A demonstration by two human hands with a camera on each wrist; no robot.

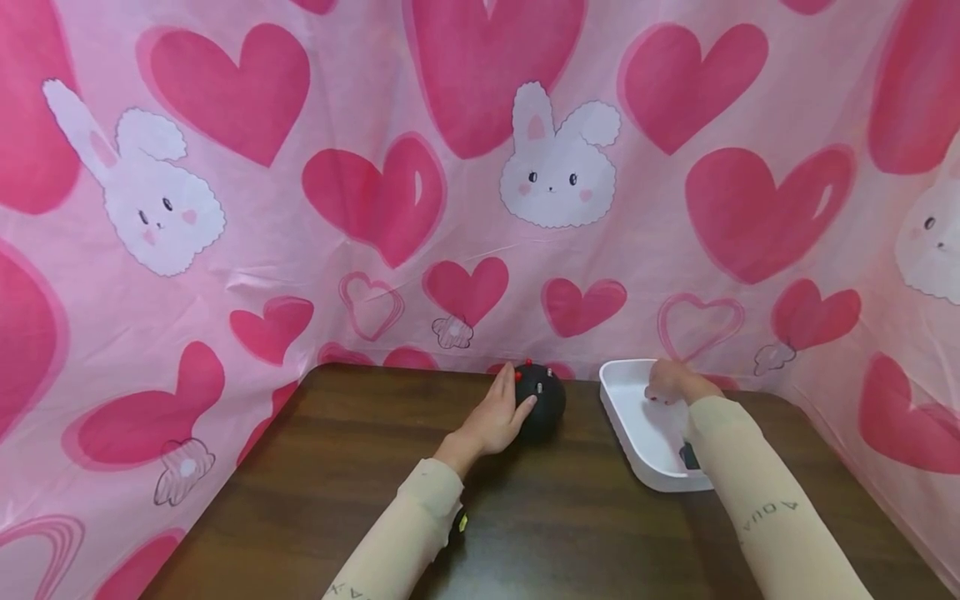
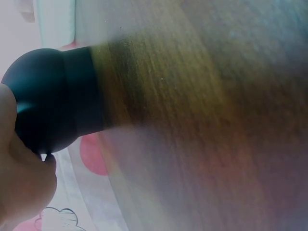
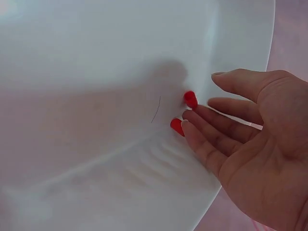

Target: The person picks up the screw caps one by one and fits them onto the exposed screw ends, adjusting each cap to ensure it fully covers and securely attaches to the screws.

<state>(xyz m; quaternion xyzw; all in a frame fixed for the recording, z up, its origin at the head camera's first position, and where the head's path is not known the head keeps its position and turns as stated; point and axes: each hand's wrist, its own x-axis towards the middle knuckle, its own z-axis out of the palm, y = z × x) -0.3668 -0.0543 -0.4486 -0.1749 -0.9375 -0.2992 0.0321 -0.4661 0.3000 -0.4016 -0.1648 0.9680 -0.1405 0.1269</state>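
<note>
In the head view a black ball-shaped holder [image 1: 546, 412] stands on the table, with small red pegs [image 1: 518, 377] and silvery pegs [image 1: 539, 388] in its top. My left hand [image 1: 495, 417] grips its left side, thumb across the front. The left wrist view shows the holder's flared base [image 2: 84, 91] on the wood. Inside a white tray [image 1: 628, 433] to the right is my right hand [image 1: 672, 383]. From the right wrist, two small red pegs [image 3: 191, 99] lie on the tray floor at the fingertips, one touched by a finger. The thumb stands apart from them.
Brown wooden table [image 1: 555, 533] under everything. A pink cloth [image 1: 465, 225] with hearts and rabbits hangs behind and at the sides, close to the table's back edge. A small dark item [image 1: 687, 455] shows beside the right sleeve; whether it lies in the tray I cannot tell.
</note>
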